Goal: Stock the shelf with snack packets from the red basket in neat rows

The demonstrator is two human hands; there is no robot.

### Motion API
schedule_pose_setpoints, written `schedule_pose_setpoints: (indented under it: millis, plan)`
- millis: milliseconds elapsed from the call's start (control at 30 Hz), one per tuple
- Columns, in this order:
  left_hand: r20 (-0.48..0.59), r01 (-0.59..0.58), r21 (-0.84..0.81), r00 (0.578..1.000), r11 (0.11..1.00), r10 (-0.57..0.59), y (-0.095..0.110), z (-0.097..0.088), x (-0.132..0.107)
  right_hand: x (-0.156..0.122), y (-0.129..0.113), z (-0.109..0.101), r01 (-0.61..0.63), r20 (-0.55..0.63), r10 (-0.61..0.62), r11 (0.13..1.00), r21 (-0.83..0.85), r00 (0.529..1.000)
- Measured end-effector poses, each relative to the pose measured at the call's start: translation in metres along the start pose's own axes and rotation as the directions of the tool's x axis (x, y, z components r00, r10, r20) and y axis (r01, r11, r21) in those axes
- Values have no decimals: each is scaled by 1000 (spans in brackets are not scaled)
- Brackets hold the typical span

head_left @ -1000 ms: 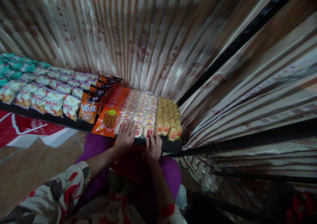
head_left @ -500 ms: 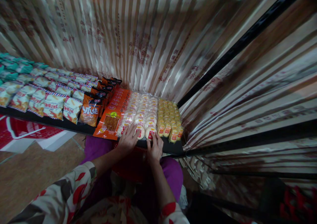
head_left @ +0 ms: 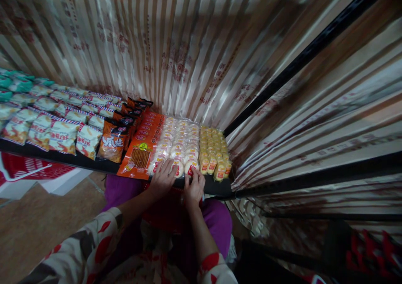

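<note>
Rows of white round wrapped snacks with red and yellow labels lie on a dark shelf. My left hand lies with its fingers apart over the front ends of the left and middle rows, touching the wrappers. At the front of the right row, my right hand rests its fingertips against a round packet; the fingers are bent but not closed around it. Left of these rows is a flat orange snack bag. To the right stand rows of small yellow wrapped snacks.
Orange-black bags and white striped snack bags fill the shelf further left, with teal packets beyond. A red basket is below. Striped curtain cloth hangs behind; a black post slants at right.
The view has shifted slightly, moving the shelf's left part a little leftward in the picture. Both hands stay on the front of the white packets with almost the same pose.
</note>
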State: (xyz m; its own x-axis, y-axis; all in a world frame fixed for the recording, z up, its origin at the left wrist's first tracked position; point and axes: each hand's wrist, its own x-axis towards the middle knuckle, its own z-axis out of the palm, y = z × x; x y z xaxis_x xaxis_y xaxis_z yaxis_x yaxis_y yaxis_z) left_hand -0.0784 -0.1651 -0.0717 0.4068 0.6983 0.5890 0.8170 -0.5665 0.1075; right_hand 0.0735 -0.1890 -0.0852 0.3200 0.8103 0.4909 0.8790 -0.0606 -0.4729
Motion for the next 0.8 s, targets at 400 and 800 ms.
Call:
schedule_pose_setpoints:
  millis: [400, 800]
  plan:
    - [11, 14, -55, 1000, 998, -13, -2, 4, -2, 1, -5, -7, 17, -18, -17, 1000, 26, 1000]
    - [-13, 187, -81, 982, 979, -188, -5, -11, 0, 64, -56, -1, 357, 177, -345, 933, -38, 922]
